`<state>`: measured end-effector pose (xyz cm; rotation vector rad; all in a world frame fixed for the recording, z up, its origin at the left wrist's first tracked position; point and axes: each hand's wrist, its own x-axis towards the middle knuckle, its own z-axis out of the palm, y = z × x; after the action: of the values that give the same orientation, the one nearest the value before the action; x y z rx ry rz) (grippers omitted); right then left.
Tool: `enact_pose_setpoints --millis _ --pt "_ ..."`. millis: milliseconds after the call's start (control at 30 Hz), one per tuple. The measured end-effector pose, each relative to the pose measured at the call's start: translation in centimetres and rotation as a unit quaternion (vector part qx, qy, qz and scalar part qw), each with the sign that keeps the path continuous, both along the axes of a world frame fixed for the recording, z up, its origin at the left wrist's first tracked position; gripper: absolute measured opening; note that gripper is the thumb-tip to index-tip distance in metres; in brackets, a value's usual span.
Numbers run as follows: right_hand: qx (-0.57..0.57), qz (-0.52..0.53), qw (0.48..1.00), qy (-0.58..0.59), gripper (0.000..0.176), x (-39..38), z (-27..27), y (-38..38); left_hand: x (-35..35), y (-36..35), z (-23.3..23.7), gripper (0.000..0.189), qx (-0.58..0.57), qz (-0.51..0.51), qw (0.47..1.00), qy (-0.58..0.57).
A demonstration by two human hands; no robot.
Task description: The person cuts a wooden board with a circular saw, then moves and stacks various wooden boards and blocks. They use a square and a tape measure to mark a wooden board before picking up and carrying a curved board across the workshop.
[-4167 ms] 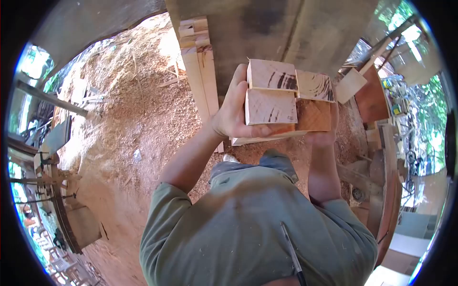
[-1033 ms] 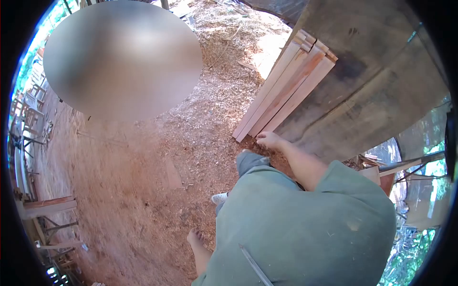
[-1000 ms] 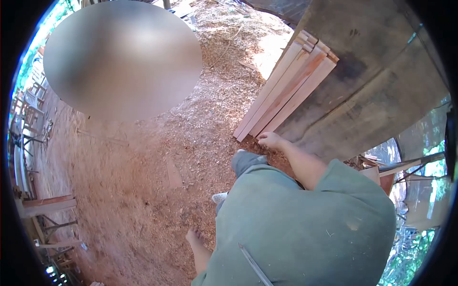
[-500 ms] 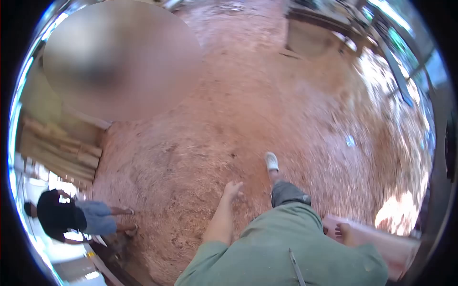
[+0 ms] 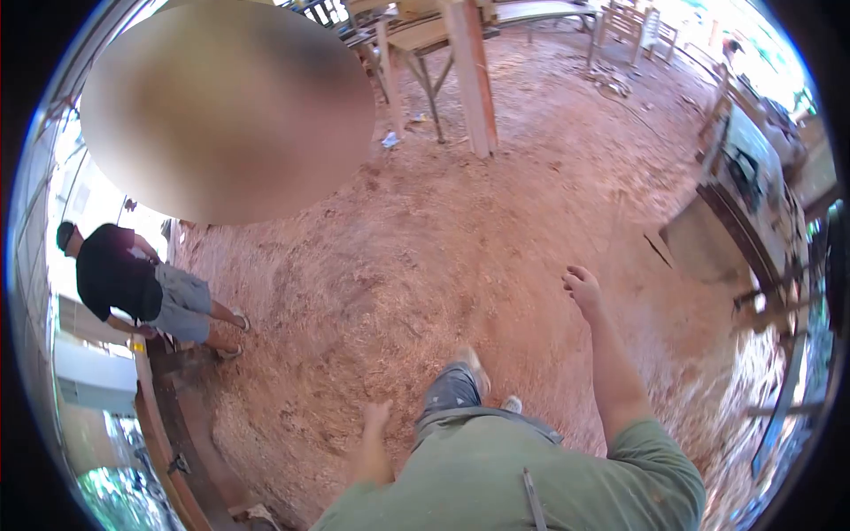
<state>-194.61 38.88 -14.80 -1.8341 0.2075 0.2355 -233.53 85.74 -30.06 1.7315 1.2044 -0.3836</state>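
Observation:
My left hand (image 5: 378, 413) hangs low beside my body, somewhat blurred, its fingers loosely out and nothing visible in it. Out ahead on the right, my right hand (image 5: 581, 288) is raised over the ground, its fingers loosely bent and apart, holding nothing. Neither hand touches anything. Below both lies reddish ground (image 5: 505, 257) strewn with shavings. A pencil-like stick (image 5: 534, 500) rests against the front of my green shirt (image 5: 487, 460).
A person (image 5: 133, 274) in a black shirt stands at the left, beside a long timber edge (image 5: 164, 460). Ahead are a wooden post (image 5: 472, 80), a workbench (image 5: 416, 37) and wooden chairs (image 5: 630, 31). A large panel (image 5: 708, 239) leans at the right. A blurred oval covers the upper left.
My view has turned right, bringing the post and chairs in. My right hand has swung forward, away from the pinkish board beside it; my left hand has dropped back. My feet have stepped.

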Motion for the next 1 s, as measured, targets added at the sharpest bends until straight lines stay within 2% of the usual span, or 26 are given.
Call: enact_pose_setpoints --millis 67,133,167,200,233,267,300,333,367,400,433,467,500,533,567,600,633,667,700,767,800,833,867,900,933,1000 --pt "0.007 0.058 0.998 -0.005 0.044 5.4 -0.2 3.2 -2.6 -0.7 -7.9 0.054 0.036 0.029 0.998 0.047" --pt "-0.002 0.084 0.994 0.076 0.044 8.3 -4.6 4.3 -0.1 -4.3 -1.7 0.041 -0.005 -0.038 0.994 0.107" --pt "-0.050 0.140 0.985 0.086 0.045 9.0 -9.2 3.1 1.9 -7.2 4.5 0.033 -0.100 0.075 0.990 0.063" --pt "-0.099 0.187 0.974 0.086 0.045 9.9 -12.3 1.6 5.2 -8.4 7.7 0.028 -0.192 0.179 0.965 0.009" --pt "-0.174 0.192 0.954 0.154 0.034 8.8 -11.1 1.4 7.2 -7.5 6.6 0.028 -0.201 0.174 0.964 0.003" --pt "-0.168 0.183 0.937 0.247 0.018 7.7 -12.8 -0.4 6.9 -6.7 5.5 0.020 -0.213 0.118 0.970 0.004" --pt "-0.209 0.196 0.900 0.328 0.017 6.7 -15.1 -3.1 6.7 -5.9 3.3 0.015 -0.219 0.062 0.974 -0.002" --pt "-0.200 0.173 0.861 0.434 0.018 6.0 -14.9 -4.6 8.8 -4.7 -1.4 0.014 -0.236 0.132 0.963 0.005" --pt "-0.076 0.017 0.865 0.496 0.024 5.2 -14.0 -5.0 11.1 -3.5 -5.5 0.013 -0.249 0.205 0.947 0.008" --pt "-0.077 0.016 0.867 0.491 0.024 6.0 -13.4 -5.0 13.6 -2.4 -8.8 0.014 -0.255 0.277 0.926 0.009" --pt "-0.064 -0.007 0.865 0.497 0.026 6.9 -13.3 -5.7 17.7 -1.1 -7.4 0.015 -0.114 0.059 0.991 0.047" --pt "-0.050 -0.032 0.861 0.504 0.028 7.5 -13.4 -6.7 23.4 1.3 -6.0 0.020 0.035 -0.166 0.982 0.083" --pt "-0.035 -0.057 0.856 0.512 0.030 8.1 -13.4 -7.7 29.4 3.8 -4.6 0.032 0.068 -0.373 0.915 0.136" --pt "-0.019 -0.082 0.851 0.518 0.032 9.1 -13.8 -8.7 35.6 2.8 3.3 0.041 0.029 0.009 0.999 0.035" --pt "0.063 -0.091 0.865 0.489 0.033 11.3 -15.6 -10.3 39.4 5.5 0.6 0.047 -0.003 -0.034 0.998 0.052" --pt "0.065 -0.091 0.866 0.488 0.033 13.4 -13.5 -8.7 43.1 6.7 0.7 0.055 0.137 -0.161 0.968 -0.137" --pt "0.010 -0.091 0.885 0.456 0.032 15.7 -9.8 -6.3 49.0 7.4 2.9 0.051 0.162 -0.119 0.971 -0.126" --pt "-0.046 -0.088 0.901 0.423 0.030 18.5 -5.8 -3.6 54.2 8.3 5.8 0.049 0.138 -0.128 0.973 -0.136" --pt "-0.046 -0.083 0.900 0.426 0.030 21.1 -4.8 -2.7 58.3 8.9 7.6 0.048 0.113 -0.133 0.974 -0.144" --pt "-0.087 -0.034 0.917 0.388 0.025 27.2 -4.9 -0.9 65.0 10.6 3.0 0.050 0.121 -0.092 0.954 -0.259" --pt "-0.092 -0.003 0.917 0.389 0.025 30.3 -6.2 -0.3 67.9 9.9 8.2 0.051 0.143 -0.121 0.967 -0.173" --pt "-0.072 -0.016 0.924 0.375 0.023 33.4 -7.8 -0.3 70.5 8.7 14.3 0.053 0.159 -0.140 0.973 -0.087" --pt "-0.055 -0.028 0.930 0.363 0.021 36.6 -8.8 -0.5 71.6 8.5 14.1 0.053 0.167 -0.102 0.977 -0.079" --pt "-0.069 0.006 0.930 0.362 0.021 39.4 -9.4 -0.7 72.7 7.8 13.7 0.052 0.141 -0.120 0.981 -0.061" --pt "-0.053 -0.012 0.927 0.372 0.021 42.7 -9.4 0.1 74.6 7.6 13.7 0.052 0.116 -0.139 0.982 -0.053" --pt "-0.040 -0.020 0.921 0.388 0.022 49.4 -8.7 1.3 74.2 8.2 -2.4 0.046 0.280 -0.122 0.934 -0.185"
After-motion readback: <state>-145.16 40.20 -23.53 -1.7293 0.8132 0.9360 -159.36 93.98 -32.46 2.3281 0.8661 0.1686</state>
